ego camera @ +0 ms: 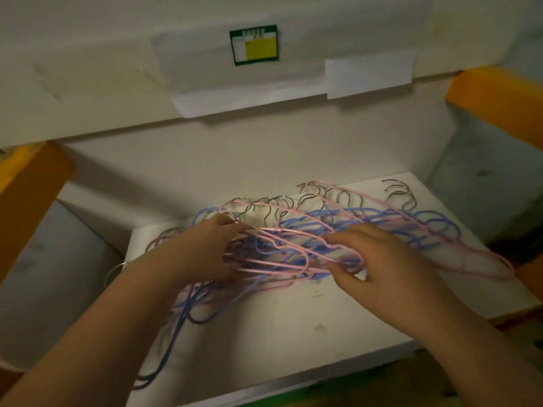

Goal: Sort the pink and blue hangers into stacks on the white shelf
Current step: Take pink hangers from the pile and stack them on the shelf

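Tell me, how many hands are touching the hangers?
2. The left hand grips the tangled hangers at their left side, and the right hand pinches pink wires at the middle, on the white shelf.

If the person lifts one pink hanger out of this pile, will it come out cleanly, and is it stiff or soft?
The pink hanger is thin coated wire, so probably light and slightly springy. It threads through the blue hangers, so it will likely snag and drag neighbours. Both the left hand and right hand grip it.
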`<state>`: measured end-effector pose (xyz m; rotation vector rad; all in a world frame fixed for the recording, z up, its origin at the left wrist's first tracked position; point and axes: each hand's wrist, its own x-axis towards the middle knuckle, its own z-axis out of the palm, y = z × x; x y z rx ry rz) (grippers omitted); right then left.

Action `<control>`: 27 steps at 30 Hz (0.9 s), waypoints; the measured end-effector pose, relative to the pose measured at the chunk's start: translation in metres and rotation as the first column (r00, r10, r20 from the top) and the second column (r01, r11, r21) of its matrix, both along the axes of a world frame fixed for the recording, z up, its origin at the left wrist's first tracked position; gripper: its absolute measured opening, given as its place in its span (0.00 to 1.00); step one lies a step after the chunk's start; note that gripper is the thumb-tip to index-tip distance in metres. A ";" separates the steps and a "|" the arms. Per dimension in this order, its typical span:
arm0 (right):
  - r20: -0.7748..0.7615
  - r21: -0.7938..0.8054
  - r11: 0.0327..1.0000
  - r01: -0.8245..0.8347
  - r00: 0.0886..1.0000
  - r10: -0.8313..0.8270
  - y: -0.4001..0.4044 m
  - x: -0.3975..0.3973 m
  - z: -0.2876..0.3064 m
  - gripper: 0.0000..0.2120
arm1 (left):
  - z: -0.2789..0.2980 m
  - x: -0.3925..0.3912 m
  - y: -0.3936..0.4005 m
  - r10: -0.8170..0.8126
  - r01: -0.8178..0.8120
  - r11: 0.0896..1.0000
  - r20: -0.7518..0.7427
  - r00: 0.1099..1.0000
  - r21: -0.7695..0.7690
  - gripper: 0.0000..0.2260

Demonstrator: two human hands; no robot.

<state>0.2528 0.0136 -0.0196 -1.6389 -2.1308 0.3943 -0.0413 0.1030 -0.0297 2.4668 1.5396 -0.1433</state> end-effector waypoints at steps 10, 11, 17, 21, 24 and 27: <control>0.031 -0.029 0.997 -0.076 0.997 0.077 0.029 0.030 -0.007 0.21 | 0.009 -0.016 -0.009 0.138 -0.137 0.989 -0.027 0.990 0.055 0.47; 0.033 -0.033 0.996 -0.080 0.996 0.081 0.032 0.030 -0.006 0.22 | 0.013 -0.017 -0.013 0.149 -0.148 0.986 -0.013 0.989 0.073 0.47; 0.121 -0.104 0.982 -0.156 0.978 0.169 0.052 0.008 -0.004 0.29 | 0.027 -0.013 -0.049 0.311 -0.337 0.927 0.163 0.936 0.165 0.52; 0.181 -0.074 0.973 -0.220 0.956 0.230 0.073 -0.019 -0.005 0.33 | 0.025 -0.005 -0.062 0.334 -0.388 0.889 0.238 0.912 0.243 0.54; 0.226 -0.093 0.971 -0.222 0.945 0.238 0.086 -0.030 -0.006 0.36 | 0.024 -0.006 -0.068 0.377 -0.427 0.880 0.242 0.894 0.208 0.56; 0.275 -0.148 0.985 -0.091 0.953 0.129 0.099 -0.021 -0.009 0.39 | 0.023 -0.007 -0.073 0.392 -0.430 0.882 0.205 0.897 0.193 0.57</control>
